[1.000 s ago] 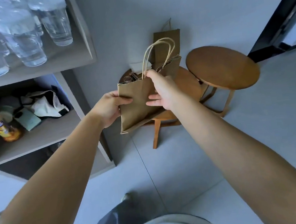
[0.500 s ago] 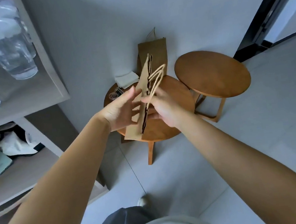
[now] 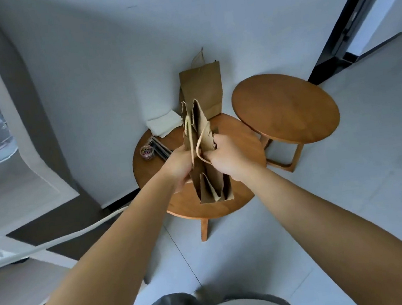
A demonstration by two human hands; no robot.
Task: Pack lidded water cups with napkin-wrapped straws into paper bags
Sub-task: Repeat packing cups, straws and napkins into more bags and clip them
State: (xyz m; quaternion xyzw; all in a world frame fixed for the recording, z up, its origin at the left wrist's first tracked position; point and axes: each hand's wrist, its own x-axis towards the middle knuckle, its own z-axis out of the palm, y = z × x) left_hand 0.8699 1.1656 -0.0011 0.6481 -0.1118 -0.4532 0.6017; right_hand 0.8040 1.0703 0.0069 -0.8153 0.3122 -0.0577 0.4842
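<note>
This looks like a room in a home. Two small round wooden side tables, one a worktop (image 3: pixel 246 192) with folded napkins (image 3: pixel 164 124) and a paper bag (image 3: pixel 203 89) against the plain grey wall (image 3: pixel 106 62), the other (image 3: pixel 285 108) bare, stand on a pale tiled floor (image 3: pixel 365 182). A built-in shelf unit (image 3: pixel 25 124) is at left, a dark door frame (image 3: pixel 346 18) at right.

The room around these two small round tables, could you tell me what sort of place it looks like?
Probably a home or small office corner. Round wooden side tables stand on a tiled floor against a plain wall, beside a shelving unit, while both hands hold a paper bag.
</note>
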